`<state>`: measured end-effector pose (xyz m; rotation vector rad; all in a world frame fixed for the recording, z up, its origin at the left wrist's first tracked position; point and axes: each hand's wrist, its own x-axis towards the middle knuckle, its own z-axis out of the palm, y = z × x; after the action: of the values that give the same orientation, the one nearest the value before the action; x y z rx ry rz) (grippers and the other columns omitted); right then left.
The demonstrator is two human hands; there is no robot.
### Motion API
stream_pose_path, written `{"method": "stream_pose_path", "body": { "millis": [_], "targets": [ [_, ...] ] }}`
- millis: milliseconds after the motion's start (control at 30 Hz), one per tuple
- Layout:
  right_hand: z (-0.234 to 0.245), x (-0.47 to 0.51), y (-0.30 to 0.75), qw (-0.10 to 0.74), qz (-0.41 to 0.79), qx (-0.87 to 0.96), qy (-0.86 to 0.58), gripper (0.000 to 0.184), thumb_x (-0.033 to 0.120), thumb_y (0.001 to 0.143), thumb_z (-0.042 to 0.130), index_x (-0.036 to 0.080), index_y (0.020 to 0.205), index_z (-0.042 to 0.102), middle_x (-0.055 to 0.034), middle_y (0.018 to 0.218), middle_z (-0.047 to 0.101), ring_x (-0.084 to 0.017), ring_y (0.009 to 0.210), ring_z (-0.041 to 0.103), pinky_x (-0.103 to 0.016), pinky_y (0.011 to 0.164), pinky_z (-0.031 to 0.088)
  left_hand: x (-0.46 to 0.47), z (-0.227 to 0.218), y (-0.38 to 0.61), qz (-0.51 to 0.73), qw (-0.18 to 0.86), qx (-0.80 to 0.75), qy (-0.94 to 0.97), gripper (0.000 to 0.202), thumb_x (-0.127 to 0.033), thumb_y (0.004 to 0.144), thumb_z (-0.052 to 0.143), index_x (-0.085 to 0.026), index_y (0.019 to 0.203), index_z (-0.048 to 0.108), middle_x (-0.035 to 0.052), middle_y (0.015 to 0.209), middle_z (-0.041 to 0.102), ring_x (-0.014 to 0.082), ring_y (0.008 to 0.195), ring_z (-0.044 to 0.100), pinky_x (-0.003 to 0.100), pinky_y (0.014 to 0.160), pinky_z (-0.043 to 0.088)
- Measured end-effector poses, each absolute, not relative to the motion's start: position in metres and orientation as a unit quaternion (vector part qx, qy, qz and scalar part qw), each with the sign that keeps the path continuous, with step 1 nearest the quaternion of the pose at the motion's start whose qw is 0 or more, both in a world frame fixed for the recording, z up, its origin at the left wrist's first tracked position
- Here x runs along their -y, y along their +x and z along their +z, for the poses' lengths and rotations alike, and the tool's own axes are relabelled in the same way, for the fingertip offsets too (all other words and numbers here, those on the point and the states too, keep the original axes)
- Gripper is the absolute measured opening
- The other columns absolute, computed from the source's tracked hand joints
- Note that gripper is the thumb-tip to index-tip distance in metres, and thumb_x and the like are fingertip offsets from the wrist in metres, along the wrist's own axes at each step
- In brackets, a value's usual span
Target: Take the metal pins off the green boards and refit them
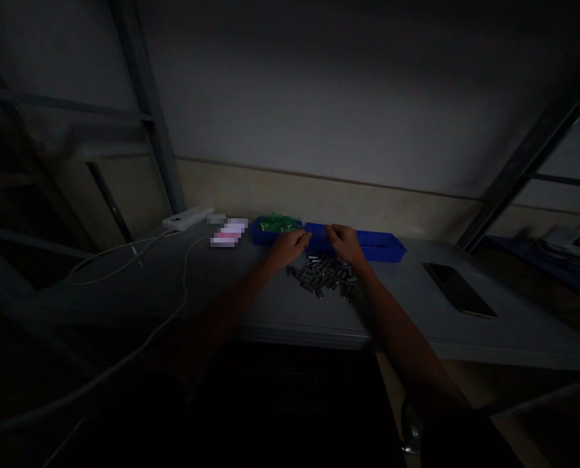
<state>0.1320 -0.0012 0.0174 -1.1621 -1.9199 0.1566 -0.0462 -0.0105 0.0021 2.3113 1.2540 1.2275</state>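
My left hand [289, 249] hovers over the near side of the blue trays, its fingers pinched together. My right hand [344, 243] is a short way to the right, also with curled, closed fingers. Whatever either hand may hold is too small and dark to make out. Below and between them lies a loose pile of small metal cylinders [323, 275] on the grey table. Behind the hands runs a long blue tray [380, 247], partly hidden by my right hand. Left of it, green plastic wrapping [277, 223] fills a smaller blue bin [261, 238].
A dark phone [458, 289] lies at the right of the table [251, 305]. At the back left are a white power strip [188, 218] and a lit, blurred-out screen [229, 233]. A pale cable [183, 286] crosses the left side. Metal posts [156, 130] frame the table.
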Motion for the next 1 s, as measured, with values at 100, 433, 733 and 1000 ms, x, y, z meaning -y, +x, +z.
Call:
{"method": "stream_pose_path", "body": {
  "millis": [100,433,733,1000],
  "targets": [
    [0.022,-0.004,0.154,0.445,-0.001,0.689,-0.573,0.049,0.046,0.088,0.030,0.016,0.063,0.059,-0.0040,0.060,0.059,-0.014,0.056,0.048,-0.024,0.055,0.029,0.011,0.002,-0.046,0.416,0.115,-0.437,0.789,0.034,-0.036,0.088,0.036,-0.017,0.066,0.054,0.0001,0.059,0.057,0.0130,0.059,0.054,0.024,0.057,0.038],
    [0.022,-0.006,0.206,0.430,-0.050,0.434,-0.790,0.052,0.042,0.089,0.027,0.013,0.089,0.070,-0.0200,0.089,0.067,-0.027,0.081,0.062,-0.031,0.064,0.038,0.010,0.001,-0.045,0.385,0.123,-0.434,0.805,0.030,-0.032,0.087,0.039,-0.016,0.071,0.057,0.0022,0.067,0.063,0.0126,0.062,0.057,0.023,0.057,0.039],
    [0.016,0.001,0.204,0.382,-0.046,0.461,-0.800,0.051,0.043,0.089,0.031,0.013,0.085,0.071,-0.0191,0.086,0.068,-0.026,0.076,0.063,-0.029,0.058,0.036,0.006,-0.002,-0.050,0.362,0.086,-0.446,0.814,0.027,-0.031,0.084,0.042,-0.014,0.073,0.061,0.0035,0.069,0.063,0.0150,0.066,0.057,0.025,0.060,0.039],
    [-0.022,0.036,0.183,0.235,-0.069,0.700,-0.671,0.050,0.045,0.091,0.028,0.017,0.078,0.067,-0.0130,0.085,0.068,-0.020,0.075,0.062,-0.027,0.062,0.036,0.000,-0.018,-0.047,0.326,0.125,-0.441,0.827,0.023,-0.033,0.082,0.049,-0.015,0.087,0.062,0.0067,0.087,0.066,0.0178,0.081,0.061,0.028,0.074,0.046]
  ]
}}
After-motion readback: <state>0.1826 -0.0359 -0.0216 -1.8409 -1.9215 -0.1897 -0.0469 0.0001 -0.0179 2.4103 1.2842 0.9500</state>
